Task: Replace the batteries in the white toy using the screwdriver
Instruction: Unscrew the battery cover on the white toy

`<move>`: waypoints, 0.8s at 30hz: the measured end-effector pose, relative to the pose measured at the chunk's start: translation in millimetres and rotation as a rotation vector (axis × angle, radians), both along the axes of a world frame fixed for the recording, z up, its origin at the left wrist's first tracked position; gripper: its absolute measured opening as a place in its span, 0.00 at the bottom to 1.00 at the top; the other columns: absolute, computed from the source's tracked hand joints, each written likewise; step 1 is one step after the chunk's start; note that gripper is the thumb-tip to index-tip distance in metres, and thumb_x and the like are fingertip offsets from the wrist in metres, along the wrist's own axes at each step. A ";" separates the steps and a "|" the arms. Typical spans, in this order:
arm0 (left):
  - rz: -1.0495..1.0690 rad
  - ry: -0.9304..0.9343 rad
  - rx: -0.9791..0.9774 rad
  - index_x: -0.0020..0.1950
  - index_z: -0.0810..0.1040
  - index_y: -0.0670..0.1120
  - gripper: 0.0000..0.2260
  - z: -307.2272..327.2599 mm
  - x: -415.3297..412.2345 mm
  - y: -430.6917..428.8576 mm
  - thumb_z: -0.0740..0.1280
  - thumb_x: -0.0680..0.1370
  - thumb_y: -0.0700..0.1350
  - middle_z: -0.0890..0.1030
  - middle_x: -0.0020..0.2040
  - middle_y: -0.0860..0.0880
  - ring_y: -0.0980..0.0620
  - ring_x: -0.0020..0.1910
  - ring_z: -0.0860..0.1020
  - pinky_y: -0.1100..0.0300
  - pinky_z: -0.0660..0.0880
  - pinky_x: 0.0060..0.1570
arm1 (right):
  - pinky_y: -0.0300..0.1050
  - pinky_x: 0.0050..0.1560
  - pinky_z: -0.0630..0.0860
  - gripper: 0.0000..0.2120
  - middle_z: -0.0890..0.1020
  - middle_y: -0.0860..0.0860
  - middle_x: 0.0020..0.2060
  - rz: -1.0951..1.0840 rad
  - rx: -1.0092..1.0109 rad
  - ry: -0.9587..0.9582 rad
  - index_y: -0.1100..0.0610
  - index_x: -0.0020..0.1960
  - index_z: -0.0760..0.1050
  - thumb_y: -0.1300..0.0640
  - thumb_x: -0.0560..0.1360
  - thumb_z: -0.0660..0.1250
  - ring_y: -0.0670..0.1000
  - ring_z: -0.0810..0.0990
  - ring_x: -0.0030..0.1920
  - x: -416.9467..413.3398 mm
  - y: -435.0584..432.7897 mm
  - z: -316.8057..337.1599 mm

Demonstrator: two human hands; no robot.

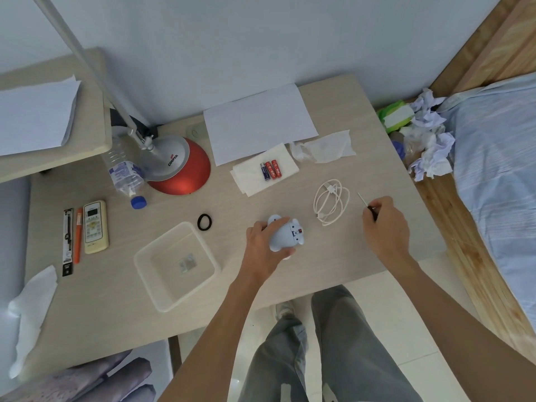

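Our legs point(342, 343) stand at table point(226, 204) edge. Left hand point(261, 245) curls round white toy point(285, 233) mid-table, switch side up. Right hand point(385, 224) pinches screwdriver point(364, 203), well apart from toy. Three batteries point(270, 169) wait on napkin point(252, 181) beyond. We judge task early: unscrewing, swap and closing all left. Cover state unclear.

Pale wood table point(116, 314), lamp point(179, 166), bottle point(126, 172), tray point(139, 256), remote point(95, 226), cable point(330, 201), paper point(258, 123)
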State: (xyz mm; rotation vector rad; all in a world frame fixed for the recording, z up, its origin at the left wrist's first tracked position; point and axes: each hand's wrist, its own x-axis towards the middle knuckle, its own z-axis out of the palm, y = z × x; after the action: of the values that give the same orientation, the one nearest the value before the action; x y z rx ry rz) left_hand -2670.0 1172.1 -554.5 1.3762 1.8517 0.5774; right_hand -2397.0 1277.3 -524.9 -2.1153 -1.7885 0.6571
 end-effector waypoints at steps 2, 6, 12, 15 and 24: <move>0.004 -0.002 -0.001 0.77 0.75 0.57 0.33 -0.4 -2.2 0.1 0.82 0.74 0.51 0.74 0.66 0.46 0.46 0.65 0.68 0.56 0.67 0.63 | 0.51 0.42 0.78 0.06 0.83 0.55 0.45 -0.013 -0.030 -0.042 0.57 0.57 0.73 0.55 0.84 0.67 0.56 0.81 0.42 1.6 2.7 -11.6; 0.011 -0.020 0.000 0.77 0.75 0.56 0.33 -0.6 -4.4 0.4 0.82 0.74 0.51 0.75 0.67 0.46 0.46 0.65 0.68 0.54 0.68 0.64 | 0.49 0.41 0.74 0.05 0.83 0.55 0.45 -0.020 -0.059 -0.140 0.57 0.56 0.74 0.56 0.83 0.67 0.56 0.78 0.42 -2.6 10.6 -24.8; 0.016 -0.050 0.031 0.77 0.76 0.56 0.33 -2.3 -4.4 -1.4 0.82 0.74 0.50 0.71 0.68 0.47 0.47 0.67 0.68 0.56 0.71 0.64 | 0.53 0.40 0.76 0.03 0.78 0.56 0.48 0.011 0.006 -0.283 0.57 0.52 0.75 0.58 0.81 0.68 0.59 0.78 0.50 -9.2 9.0 -32.7; 0.008 -0.043 0.031 0.77 0.75 0.56 0.33 -1.6 -5.3 -1.9 0.82 0.74 0.50 0.70 0.69 0.47 0.48 0.68 0.68 0.56 0.71 0.65 | 0.54 0.42 0.76 0.06 0.78 0.58 0.52 0.034 0.010 -0.291 0.58 0.55 0.77 0.56 0.81 0.68 0.60 0.78 0.53 -7.3 0.6 -26.4; -0.021 -0.047 0.017 0.78 0.75 0.56 0.33 4.9 -11.6 -3.9 0.81 0.74 0.48 0.71 0.68 0.48 0.49 0.67 0.69 0.58 0.73 0.61 | 0.49 0.53 0.82 0.27 0.78 0.47 0.67 0.513 0.046 0.059 0.50 0.73 0.74 0.61 0.76 0.74 0.49 0.80 0.57 -64.3 -83.5 43.6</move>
State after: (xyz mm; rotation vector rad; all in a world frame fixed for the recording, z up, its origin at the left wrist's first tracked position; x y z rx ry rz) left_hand -2681.6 1168.2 -549.7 1.3797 1.7967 0.6108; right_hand -2461.3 1193.8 -481.3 -1.5870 -2.3040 0.7764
